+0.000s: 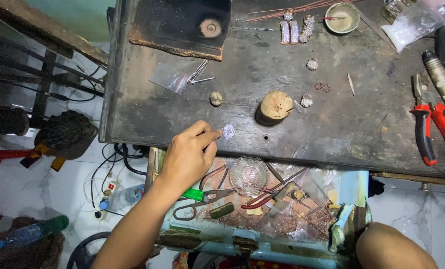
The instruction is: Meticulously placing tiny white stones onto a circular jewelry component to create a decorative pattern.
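Head view: left hand [190, 154] pinches sparkly ring [228, 131] near surface [332, 124] front edge; wooden stump [274, 105] beyond, red pliers [434, 132] at right edge. Right hand out of frame.

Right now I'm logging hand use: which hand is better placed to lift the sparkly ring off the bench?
Left. The left hand already pinches at the sparkly ring on the bench. The right hand is out of view.

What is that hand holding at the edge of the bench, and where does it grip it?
The left hand pinches a small sparkly jewellery piece by its left edge, between thumb and fingertips.
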